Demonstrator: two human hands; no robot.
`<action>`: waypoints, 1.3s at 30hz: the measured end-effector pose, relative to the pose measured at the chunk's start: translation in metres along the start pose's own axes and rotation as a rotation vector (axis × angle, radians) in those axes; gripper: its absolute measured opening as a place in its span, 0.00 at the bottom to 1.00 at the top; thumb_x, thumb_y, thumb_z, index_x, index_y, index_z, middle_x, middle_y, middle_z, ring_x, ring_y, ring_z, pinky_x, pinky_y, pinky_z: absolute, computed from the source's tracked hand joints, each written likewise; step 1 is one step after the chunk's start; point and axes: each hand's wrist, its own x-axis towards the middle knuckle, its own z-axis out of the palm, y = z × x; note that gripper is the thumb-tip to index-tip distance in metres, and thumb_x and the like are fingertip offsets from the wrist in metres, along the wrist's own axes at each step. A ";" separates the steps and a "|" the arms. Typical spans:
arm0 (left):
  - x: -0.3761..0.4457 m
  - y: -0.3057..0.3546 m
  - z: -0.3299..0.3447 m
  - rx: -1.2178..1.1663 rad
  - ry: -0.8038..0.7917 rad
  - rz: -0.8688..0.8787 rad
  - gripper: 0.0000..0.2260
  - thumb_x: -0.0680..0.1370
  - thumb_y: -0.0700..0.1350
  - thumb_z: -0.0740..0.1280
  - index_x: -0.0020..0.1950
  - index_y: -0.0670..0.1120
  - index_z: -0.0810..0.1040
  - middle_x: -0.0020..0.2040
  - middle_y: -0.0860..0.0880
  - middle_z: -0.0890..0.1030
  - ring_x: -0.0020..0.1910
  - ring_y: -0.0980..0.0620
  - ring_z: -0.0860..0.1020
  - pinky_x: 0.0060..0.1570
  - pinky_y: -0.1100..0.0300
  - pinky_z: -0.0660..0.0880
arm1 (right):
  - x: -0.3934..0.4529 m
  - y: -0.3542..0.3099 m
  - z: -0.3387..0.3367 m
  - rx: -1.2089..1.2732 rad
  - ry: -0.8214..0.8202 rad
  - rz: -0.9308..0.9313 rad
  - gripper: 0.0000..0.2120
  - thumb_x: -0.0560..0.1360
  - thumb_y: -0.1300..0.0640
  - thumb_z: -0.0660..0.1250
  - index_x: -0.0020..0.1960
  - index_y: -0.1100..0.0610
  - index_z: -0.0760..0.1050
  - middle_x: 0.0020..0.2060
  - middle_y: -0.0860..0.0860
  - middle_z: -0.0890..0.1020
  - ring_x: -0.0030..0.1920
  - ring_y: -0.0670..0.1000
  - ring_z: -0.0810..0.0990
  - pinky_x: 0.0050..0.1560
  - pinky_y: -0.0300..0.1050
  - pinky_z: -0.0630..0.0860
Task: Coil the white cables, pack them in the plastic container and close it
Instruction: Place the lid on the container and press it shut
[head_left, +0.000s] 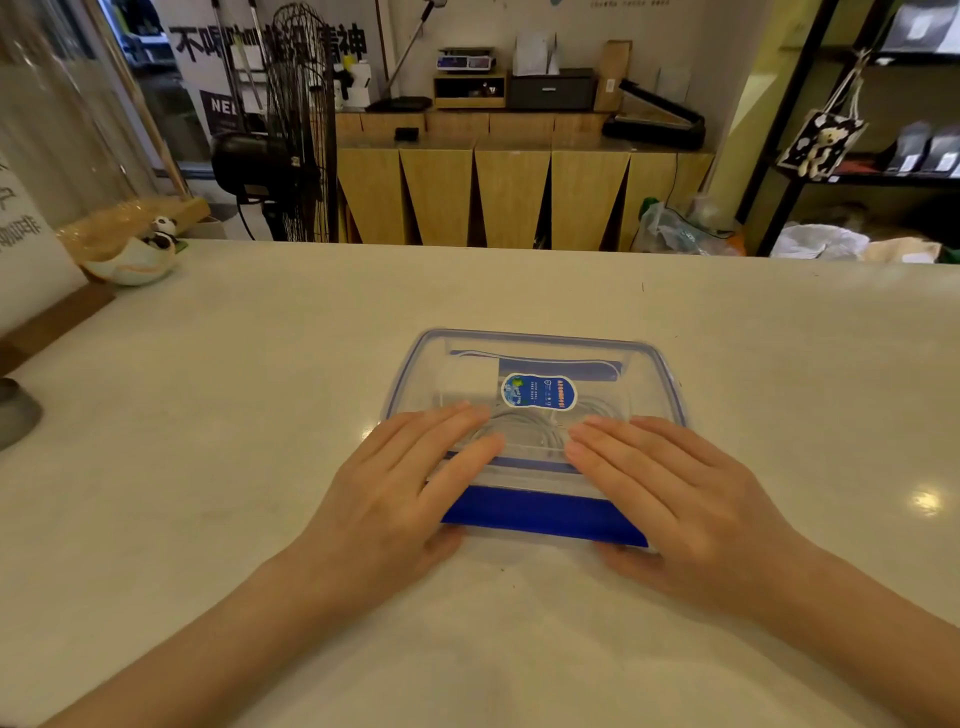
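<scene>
A clear plastic container (535, 343) with blue trim sits at the middle of the white counter, its transparent lid (644, 384) lying on top. White coiled cables (524, 428) show through the lid, under a blue oval sticker (538, 391). My left hand (410, 488) lies flat on the lid's near-left part, fingers stretched out together. My right hand (675, 493) lies flat on the near-right part in the same way. Between them, a blue latch flap (545, 512) runs along the container's near edge. Both thumbs reach down beside that flap.
A pale bowl with a panda figure (140, 254) stands at the counter's far left, beside a sign board (26, 249). A grey object (15, 410) pokes in at the left edge. Behind the counter stand a black fan (291, 130) and wooden cabinets (519, 192).
</scene>
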 end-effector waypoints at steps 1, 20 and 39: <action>0.000 -0.001 0.000 -0.011 0.008 0.004 0.22 0.68 0.43 0.68 0.61 0.43 0.71 0.60 0.42 0.79 0.61 0.48 0.72 0.58 0.56 0.69 | -0.001 0.000 0.000 0.016 -0.002 0.004 0.26 0.67 0.54 0.70 0.63 0.61 0.69 0.59 0.56 0.79 0.62 0.53 0.75 0.62 0.49 0.70; 0.009 -0.013 -0.014 -0.391 -0.038 -0.135 0.17 0.73 0.53 0.65 0.58 0.46 0.77 0.57 0.54 0.79 0.59 0.61 0.75 0.57 0.63 0.71 | 0.006 0.003 -0.008 0.429 -0.012 0.180 0.16 0.77 0.52 0.59 0.61 0.56 0.72 0.59 0.47 0.77 0.62 0.44 0.74 0.62 0.42 0.69; 0.108 -0.092 0.025 -0.803 -0.563 -0.939 0.17 0.71 0.56 0.66 0.55 0.48 0.79 0.54 0.49 0.80 0.55 0.49 0.75 0.53 0.58 0.70 | 0.073 0.099 0.038 0.944 -0.571 1.062 0.18 0.70 0.42 0.65 0.55 0.49 0.74 0.51 0.47 0.79 0.50 0.47 0.77 0.46 0.41 0.75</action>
